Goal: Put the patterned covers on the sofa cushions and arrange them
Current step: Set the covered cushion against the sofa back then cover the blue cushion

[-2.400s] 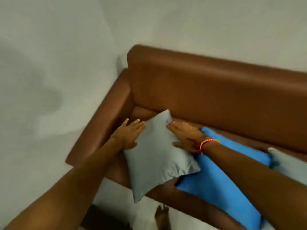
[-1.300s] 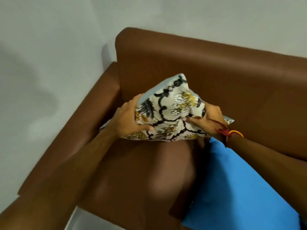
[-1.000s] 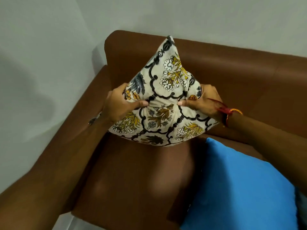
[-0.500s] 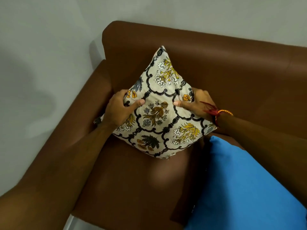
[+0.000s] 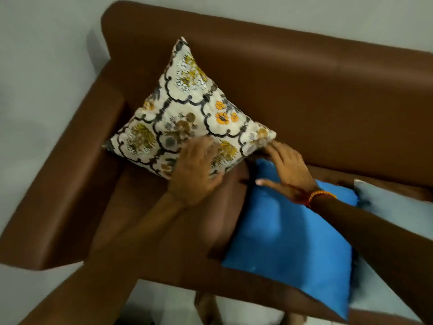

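A cushion in a cream cover with black scrolls and yellow flowers (image 5: 187, 109) stands on one corner in the left corner of the brown sofa (image 5: 316, 95), leaning on the backrest. My left hand (image 5: 196, 170) lies flat on the cushion's lower edge, fingers spread. My right hand (image 5: 285, 170), with a red and orange wrist band, hovers open over the top corner of a plain blue cushion (image 5: 293, 242), its fingertips close to the patterned cushion's right corner. The blue cushion lies flat on the seat.
A pale grey cushion (image 5: 398, 212) lies partly under the blue one at the right. The sofa's left armrest (image 5: 70, 179) runs down the left. Grey walls stand behind. A foot (image 5: 206, 308) shows on the pale floor below the seat edge.
Both hands have let go of the patterned cushion's sides. The cushion now rests lower in the sofa corner. My left hand slid to its lower edge; my right hand moved over the blue cushion.
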